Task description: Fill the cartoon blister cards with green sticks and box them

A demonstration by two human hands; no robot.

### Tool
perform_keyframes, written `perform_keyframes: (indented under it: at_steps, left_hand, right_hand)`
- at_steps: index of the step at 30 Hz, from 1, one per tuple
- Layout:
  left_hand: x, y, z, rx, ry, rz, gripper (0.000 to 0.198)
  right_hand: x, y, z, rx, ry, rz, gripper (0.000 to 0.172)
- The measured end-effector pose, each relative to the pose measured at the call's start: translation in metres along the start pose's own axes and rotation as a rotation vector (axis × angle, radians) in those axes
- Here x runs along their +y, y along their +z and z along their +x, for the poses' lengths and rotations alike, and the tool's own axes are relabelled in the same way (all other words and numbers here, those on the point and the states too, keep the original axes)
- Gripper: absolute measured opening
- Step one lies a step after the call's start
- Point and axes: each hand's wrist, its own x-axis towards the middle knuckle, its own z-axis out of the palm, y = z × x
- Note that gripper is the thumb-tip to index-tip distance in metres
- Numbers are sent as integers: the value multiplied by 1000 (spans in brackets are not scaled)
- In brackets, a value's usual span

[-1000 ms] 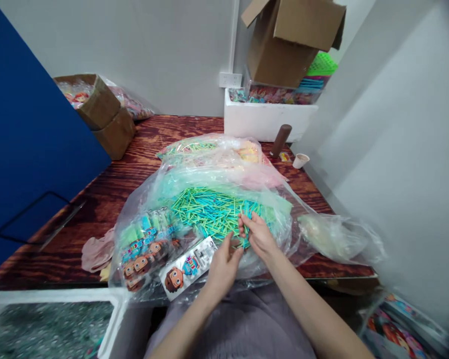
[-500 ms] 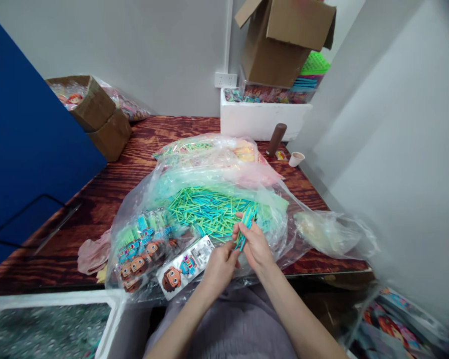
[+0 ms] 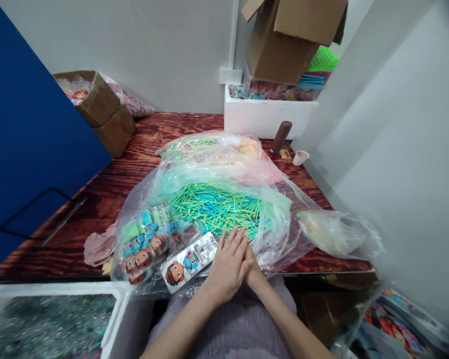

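A heap of thin green and blue sticks lies in an opened clear plastic bag on the wooden table. My left hand rests at the bag's near edge with its fingers stretched out flat, fingertips touching the sticks. It lies over my right hand, whose fingers are hidden beneath it. Just left of my hands is a printed packet with a cartoon face. Several more such packets sit stacked inside the bag.
A white foam box of colourful packets stands at the back under a cardboard box. A brown cylinder and small cup stand near it. Cardboard boxes sit back left, a foam bin near left, a crumpled bag right.
My right hand held a small bundle of sticks upright with the left hand beside it; now both hands have come down to the bag's near edge, left laid flat over right.
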Motion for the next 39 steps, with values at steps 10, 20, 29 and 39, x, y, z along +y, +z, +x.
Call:
perform_keyframes:
  at_steps: [10,20,29,39]
  left_hand:
    - [-65,-44,-43,163,-383,297,31]
    - [-74,-34,-45,139,-408,260,30]
    - [-73,-36,-41,75,-455,260,21]
    - [-80,-32,-38,167,-332,193,26]
  right_hand:
    - [-22,-13,2,-83,45,-12,20]
    - [-28,-14,4,-91,14,-22,21]
    - [-22,-11,4,-57,50,9,18]
    - [-22,-11,1,-47,41,17,20]
